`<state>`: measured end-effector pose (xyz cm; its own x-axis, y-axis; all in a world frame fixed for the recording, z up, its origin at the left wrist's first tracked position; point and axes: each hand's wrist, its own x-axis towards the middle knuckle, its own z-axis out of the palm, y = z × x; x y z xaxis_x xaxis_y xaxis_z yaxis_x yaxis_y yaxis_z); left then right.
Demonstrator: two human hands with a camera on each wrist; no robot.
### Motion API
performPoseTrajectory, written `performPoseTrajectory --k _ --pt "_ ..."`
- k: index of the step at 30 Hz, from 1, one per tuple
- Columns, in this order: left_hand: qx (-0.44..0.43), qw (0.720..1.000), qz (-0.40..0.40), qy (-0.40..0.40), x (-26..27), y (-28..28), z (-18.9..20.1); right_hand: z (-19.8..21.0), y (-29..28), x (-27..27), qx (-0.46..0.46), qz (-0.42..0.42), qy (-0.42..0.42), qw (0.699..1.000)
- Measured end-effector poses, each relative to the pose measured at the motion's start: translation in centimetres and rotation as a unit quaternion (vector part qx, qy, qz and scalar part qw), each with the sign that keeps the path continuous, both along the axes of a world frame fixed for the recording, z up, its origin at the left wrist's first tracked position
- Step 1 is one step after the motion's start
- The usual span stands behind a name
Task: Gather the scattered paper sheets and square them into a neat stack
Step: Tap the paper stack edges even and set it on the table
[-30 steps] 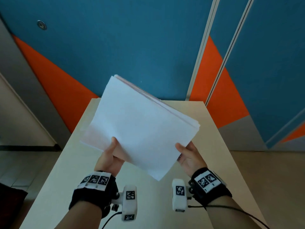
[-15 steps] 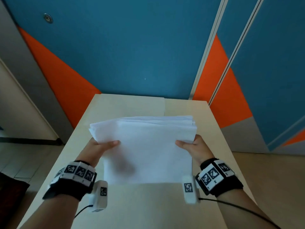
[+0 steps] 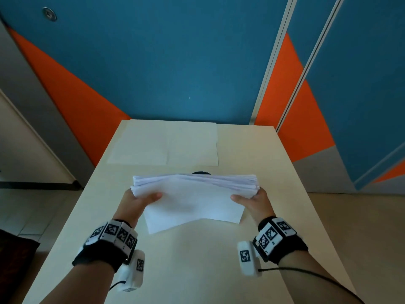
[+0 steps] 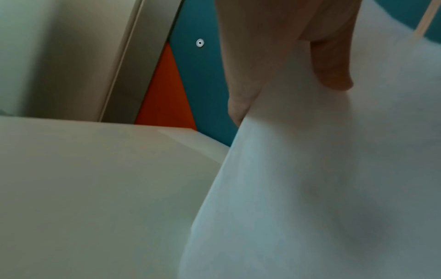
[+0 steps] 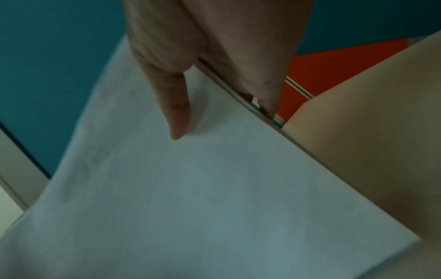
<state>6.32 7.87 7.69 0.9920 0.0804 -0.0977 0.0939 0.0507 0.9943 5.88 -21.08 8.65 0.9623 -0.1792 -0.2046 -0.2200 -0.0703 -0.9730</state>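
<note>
Centre frame: paper stack (image 3: 192, 200) held upright over the table (image 3: 197, 270) | left hand (image 3: 137, 201) and right hand (image 3: 252, 201) clamp opposite sides, thumbs in front | likely set to tap edges square | two sheets (image 3: 164, 145) lie flat, upper centre.

Beige bench (image 3: 179, 260) set against a blue-and-orange panelled wall (image 3: 175, 62); round metal fitting (image 3: 49, 14) high on the wall's left; small dark object (image 3: 200, 172) mid-bench, mostly hidden.
</note>
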Motion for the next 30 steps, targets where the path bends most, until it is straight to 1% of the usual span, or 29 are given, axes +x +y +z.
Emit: performPoseTrajectory --k 2,5,7,10,13,15,17,20,23,25,28,30 --pt "-0.001 1.000 0.006 -0.001 0.2 0.0 -0.3 0.0 0.2 -0.3 0.032 0.000 -0.022 0.999" --pt "-0.007 1.000 0.007 -0.012 0.5 -0.1 -0.3 1.2 0.8 -0.6 0.108 -0.019 -0.061 0.992" --pt "-0.005 0.999 0.017 -0.032 0.9 -0.1 -0.2 2.1 1.1 -0.5 0.107 -0.034 -0.073 0.991" --pt "-0.037 0.995 0.069 -0.058 0.8 -0.8 0.7 2.3 1.4 0.1 0.114 -0.071 -0.081 0.988" --pt "-0.088 0.987 0.131 -0.039 0.8 -1.8 0.9 1.8 1.9 0.4 0.107 -0.113 -0.097 0.983" --pt "-0.095 0.984 0.149 -0.023 1.1 -1.9 0.6 1.4 2.1 0.6 0.100 -0.137 -0.108 0.980" --pt "-0.082 0.986 0.144 -0.033 1.3 -2.0 0.6 1.3 2.3 0.7 0.097 -0.156 -0.114 0.976" --pt "-0.039 0.989 0.137 -0.049 1.4 -1.8 0.4 0.9 2.4 1.2 0.094 -0.190 -0.128 0.969" --pt "0.017 0.995 0.078 -0.068 1.3 -1.5 0.4 0.7 2.3 1.5 0.041 -0.214 -0.155 0.964" --pt "0.041 0.996 0.046 -0.059 1.5 -1.0 0.1 0.7 2.3 1.9 0.014 -0.231 -0.172 0.958" --pt "0.045 0.998 0.010 -0.035 1.4 -0.5 0.1 0.6 2.3 2.4 -0.006 -0.253 -0.172 0.952" --pt "0.032 0.999 0.000 -0.029 1.3 -0.4 0.1 0.7 2.1 2.6 0.007 -0.256 -0.168 0.952"
